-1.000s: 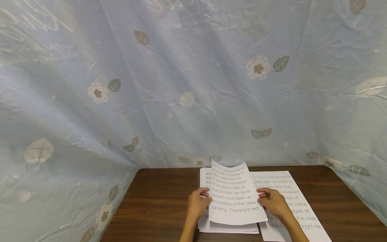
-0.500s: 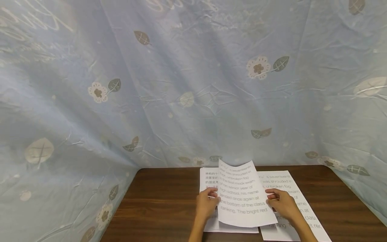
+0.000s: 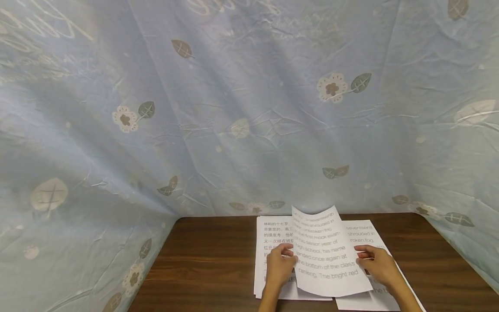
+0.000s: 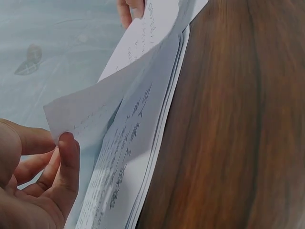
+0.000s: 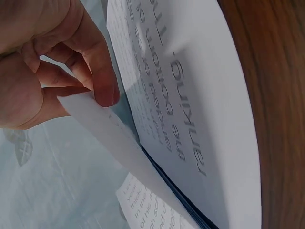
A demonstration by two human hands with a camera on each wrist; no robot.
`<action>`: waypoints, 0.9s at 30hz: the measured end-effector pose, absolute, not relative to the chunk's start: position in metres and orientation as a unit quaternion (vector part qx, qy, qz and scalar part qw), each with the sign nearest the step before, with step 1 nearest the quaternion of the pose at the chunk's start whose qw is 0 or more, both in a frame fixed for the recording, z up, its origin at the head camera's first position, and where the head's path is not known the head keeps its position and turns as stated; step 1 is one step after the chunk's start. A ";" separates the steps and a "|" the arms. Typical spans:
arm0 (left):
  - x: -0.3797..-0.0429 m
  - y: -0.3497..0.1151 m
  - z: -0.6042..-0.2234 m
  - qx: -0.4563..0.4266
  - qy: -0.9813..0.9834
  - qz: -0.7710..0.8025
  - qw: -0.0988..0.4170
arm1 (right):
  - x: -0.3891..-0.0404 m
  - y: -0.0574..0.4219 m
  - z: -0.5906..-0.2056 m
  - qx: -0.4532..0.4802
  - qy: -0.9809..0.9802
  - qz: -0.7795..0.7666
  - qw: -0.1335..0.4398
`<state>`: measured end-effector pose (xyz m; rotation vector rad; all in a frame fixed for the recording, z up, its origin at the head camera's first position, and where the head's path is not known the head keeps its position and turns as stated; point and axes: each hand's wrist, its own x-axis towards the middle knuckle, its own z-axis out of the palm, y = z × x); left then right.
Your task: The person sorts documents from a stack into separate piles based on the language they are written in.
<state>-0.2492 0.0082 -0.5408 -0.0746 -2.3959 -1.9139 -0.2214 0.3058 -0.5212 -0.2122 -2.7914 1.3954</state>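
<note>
A sheet of paper [image 3: 325, 255] printed with large English text hangs raised and bowed between both hands. My left hand [image 3: 280, 265] pinches its left edge between thumb and fingers; the left wrist view shows that hand [image 4: 45, 179] at the sheet's edge. On the opposite edge, my right hand [image 3: 376, 265] pinches the paper, and the right wrist view has the thumb and fingers [image 5: 106, 86] on it. Below and left lies a paper stack [image 3: 269, 242] with Chinese text on top. Under the right hand, another English sheet [image 3: 360, 229] lies on the table, partly covered by the held one.
The dark brown wooden table [image 3: 210, 255] extends to both sides of the papers. A pale blue curtain [image 3: 234, 173] with leaf and flower prints hangs behind the table and along its sides.
Both hands have moved right with the held sheet, from over the stack to partly over the right-hand English sheet. More of the stack's Chinese text shows now.
</note>
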 end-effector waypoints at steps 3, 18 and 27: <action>-0.248 0.013 -0.540 -0.023 -0.776 -0.630 0.036 | -0.220 0.314 -0.520 -0.067 -0.897 0.437 0.015; -0.243 0.042 -0.538 -0.009 -0.766 -0.642 0.027 | -0.216 0.348 -0.522 -0.062 -0.911 0.408 0.016; -0.238 0.060 -0.542 0.004 -0.756 -0.654 0.021 | -0.212 0.367 -0.523 -0.068 -0.922 0.380 0.019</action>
